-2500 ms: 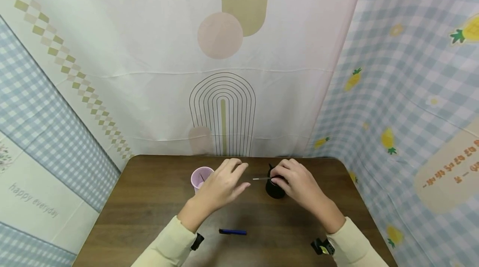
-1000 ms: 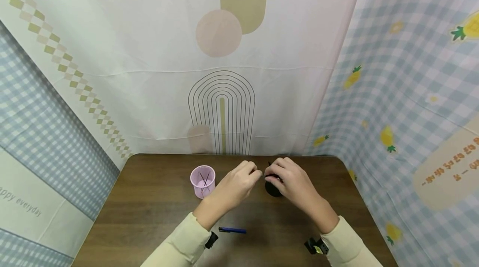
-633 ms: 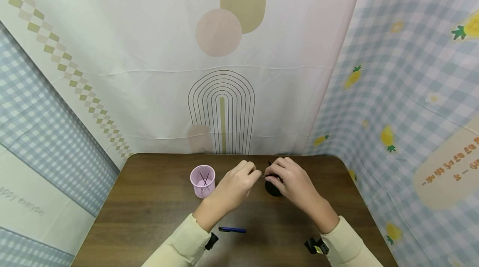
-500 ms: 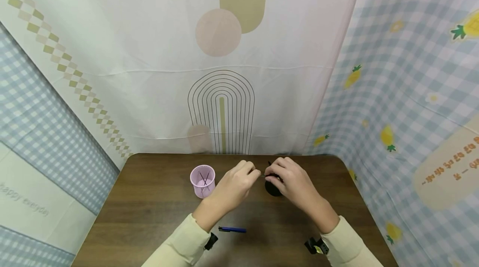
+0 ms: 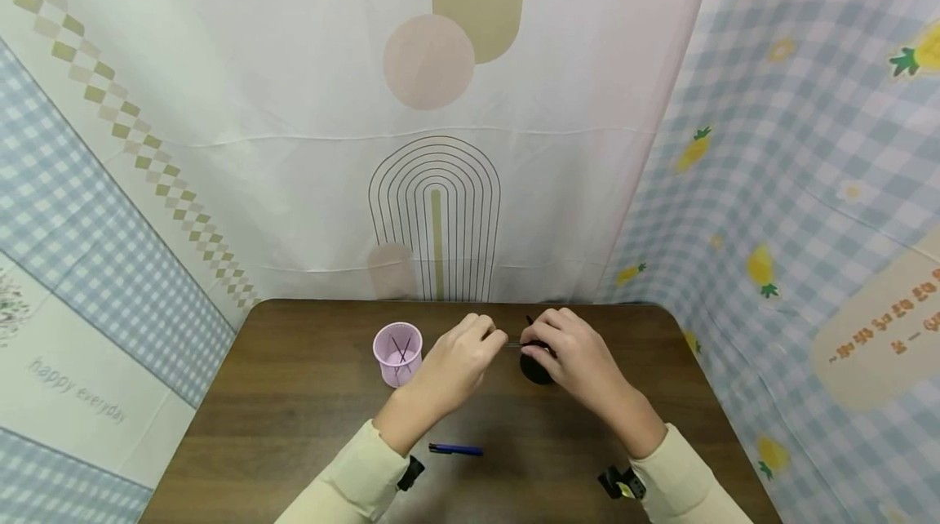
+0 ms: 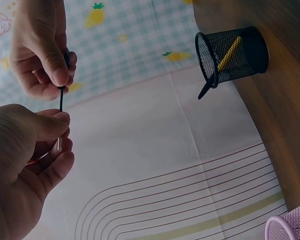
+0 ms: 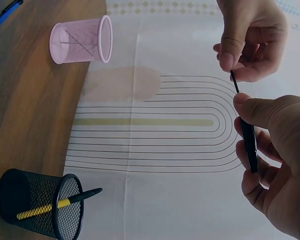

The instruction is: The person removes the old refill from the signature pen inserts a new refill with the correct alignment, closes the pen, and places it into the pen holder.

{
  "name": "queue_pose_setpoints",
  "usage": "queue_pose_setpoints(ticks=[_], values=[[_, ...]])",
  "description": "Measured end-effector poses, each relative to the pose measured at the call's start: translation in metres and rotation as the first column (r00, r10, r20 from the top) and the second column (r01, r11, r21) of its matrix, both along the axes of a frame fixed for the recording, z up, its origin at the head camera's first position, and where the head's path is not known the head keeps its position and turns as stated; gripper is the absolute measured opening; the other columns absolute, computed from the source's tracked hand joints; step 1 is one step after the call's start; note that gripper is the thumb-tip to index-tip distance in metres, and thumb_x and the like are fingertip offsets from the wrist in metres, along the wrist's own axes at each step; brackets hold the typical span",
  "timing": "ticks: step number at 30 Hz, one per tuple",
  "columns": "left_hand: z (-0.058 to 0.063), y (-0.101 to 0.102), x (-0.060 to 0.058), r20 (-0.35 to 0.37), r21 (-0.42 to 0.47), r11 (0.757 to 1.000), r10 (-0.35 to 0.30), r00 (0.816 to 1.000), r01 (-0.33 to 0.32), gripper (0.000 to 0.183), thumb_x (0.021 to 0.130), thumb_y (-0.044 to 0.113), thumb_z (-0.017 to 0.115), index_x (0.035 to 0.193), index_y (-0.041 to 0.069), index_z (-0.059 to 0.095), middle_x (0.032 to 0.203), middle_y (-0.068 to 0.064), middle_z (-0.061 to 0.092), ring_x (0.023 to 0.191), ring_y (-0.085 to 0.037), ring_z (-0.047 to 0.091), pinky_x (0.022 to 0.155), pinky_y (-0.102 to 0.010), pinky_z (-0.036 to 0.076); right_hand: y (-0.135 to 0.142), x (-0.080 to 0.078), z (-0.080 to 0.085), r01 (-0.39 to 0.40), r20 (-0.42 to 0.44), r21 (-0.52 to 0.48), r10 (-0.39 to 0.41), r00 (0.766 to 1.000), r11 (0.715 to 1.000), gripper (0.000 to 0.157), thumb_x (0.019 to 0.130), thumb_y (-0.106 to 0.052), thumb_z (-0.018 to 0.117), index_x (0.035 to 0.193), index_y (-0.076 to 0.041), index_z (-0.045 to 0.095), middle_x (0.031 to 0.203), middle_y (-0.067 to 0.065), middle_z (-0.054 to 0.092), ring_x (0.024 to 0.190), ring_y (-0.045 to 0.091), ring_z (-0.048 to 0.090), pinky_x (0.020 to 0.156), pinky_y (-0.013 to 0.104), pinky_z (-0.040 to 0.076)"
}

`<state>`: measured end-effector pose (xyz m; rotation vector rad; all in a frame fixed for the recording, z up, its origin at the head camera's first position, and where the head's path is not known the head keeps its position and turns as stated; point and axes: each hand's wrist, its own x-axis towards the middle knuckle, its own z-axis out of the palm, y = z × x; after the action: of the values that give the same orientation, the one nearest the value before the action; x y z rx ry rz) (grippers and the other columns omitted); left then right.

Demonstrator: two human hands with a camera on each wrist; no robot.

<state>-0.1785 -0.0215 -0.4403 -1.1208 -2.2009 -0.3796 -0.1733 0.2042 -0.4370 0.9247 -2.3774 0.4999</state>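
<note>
Over the table, my left hand pinches the clear-ended part of a thin dark rod, which looks like a pen refill. My right hand grips a black pen barrel between thumb and fingers. The rod runs from the barrel's end across the short gap between the hands. Below the right hand stands a black mesh cup, partly covered by that hand in the head view. In it leans a yellow and black pen. Left of my left hand is a pink mesh cup with two thin dark sticks crossed inside.
A blue pen lies on the brown wooden table, nearer to me than the cups. A pale printed curtain hangs behind the table's far edge. Blue checked cloth hangs at the right side.
My left hand has gone from loose fingers apart from the rod to pinching it, moving right, then slightly back left. More rod shows between the hands. The right hand has hardly moved.
</note>
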Motion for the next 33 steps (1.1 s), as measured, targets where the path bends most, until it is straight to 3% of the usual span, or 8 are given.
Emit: queue_pose_setpoints(ticks=[25,33], values=[[0.000,-0.012,0.003,0.005,0.008,1.000,0.024,1.000,-0.024,0.029,0.076,-0.015,0.064,0.094,0.008,0.064,0.088,-0.003,0.056,0.084,-0.020,0.056,0.069,-0.028,0.052,0.001,-0.001,-0.002,-0.001,-0.017,0.008,0.001,1.000,1.000,0.018,0.080,-0.015,0.087,0.091,-0.017,0.073,0.094,-0.005,0.067,0.083,0.013,0.057,0.069,0.029,0.051],[0.000,-0.016,0.004,-0.002,0.021,0.999,0.027,1.000,-0.027,0.027,0.080,-0.014,0.060,0.094,0.009,0.065,0.087,-0.002,0.056,0.084,-0.018,0.056,0.068,-0.027,0.051,0.001,0.000,-0.001,0.003,-0.012,0.015,-0.002,1.000,1.000,0.018,0.080,-0.016,0.087,0.091,-0.018,0.072,0.095,-0.005,0.066,0.083,0.012,0.057,0.069,0.029,0.051]])
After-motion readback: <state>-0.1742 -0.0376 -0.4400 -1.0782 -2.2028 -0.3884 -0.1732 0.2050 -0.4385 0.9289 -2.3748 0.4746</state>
